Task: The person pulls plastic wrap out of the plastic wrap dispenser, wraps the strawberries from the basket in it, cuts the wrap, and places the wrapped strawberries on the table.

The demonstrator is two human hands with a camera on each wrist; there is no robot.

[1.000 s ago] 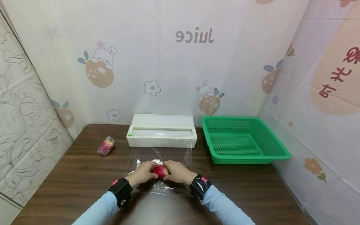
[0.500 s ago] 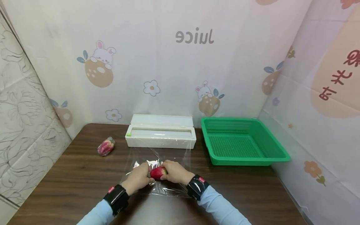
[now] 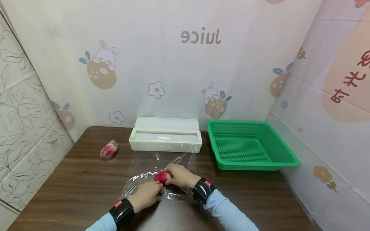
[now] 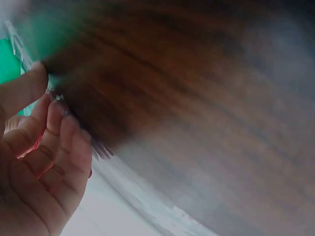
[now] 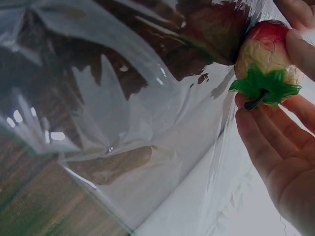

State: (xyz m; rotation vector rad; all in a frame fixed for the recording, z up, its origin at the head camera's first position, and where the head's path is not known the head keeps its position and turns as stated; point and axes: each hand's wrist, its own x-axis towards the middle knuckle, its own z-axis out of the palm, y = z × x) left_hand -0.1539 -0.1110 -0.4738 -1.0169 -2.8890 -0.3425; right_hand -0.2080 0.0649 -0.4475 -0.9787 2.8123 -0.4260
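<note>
Leftmost, a wrapped fruit (image 3: 109, 149), red and yellow under its covering, lies on the dark wooden table (image 3: 72, 186), well apart from both grips and farther from the person than either; nearer, below a black wristband (image 3: 122, 213) and a pale blue sleeve, the left hand (image 3: 146, 195) is closed to a small pinch, thumb tip against bent fingers, with the edge of the clear film (image 3: 144, 175) caught between them; the film is raised and wrinkled beside that pinch, and stretches on beneath the right grip; the red fruit (image 3: 162, 177) sits just beyond the left fingertips, though whether they touch it cannot be told; past both grips, toward the wall cloth (image 3: 136, 64), stands a white box (image 3: 159, 146), its lid (image 3: 166, 123) tipped up at the back, the film running from it toward the hands; the right hand (image 3: 182, 176) holds the red fruit, thumb on one side and fingers on the other, parted only by the fruit's width; within that hold, the pale end with its green leaves (image 5: 266, 84) and dark stem (image 5: 252, 104) faces back toward the right wrist; farther right, beyond the right grip and well apart from it, a green basket (image 3: 248, 166) rests on the table.
</note>
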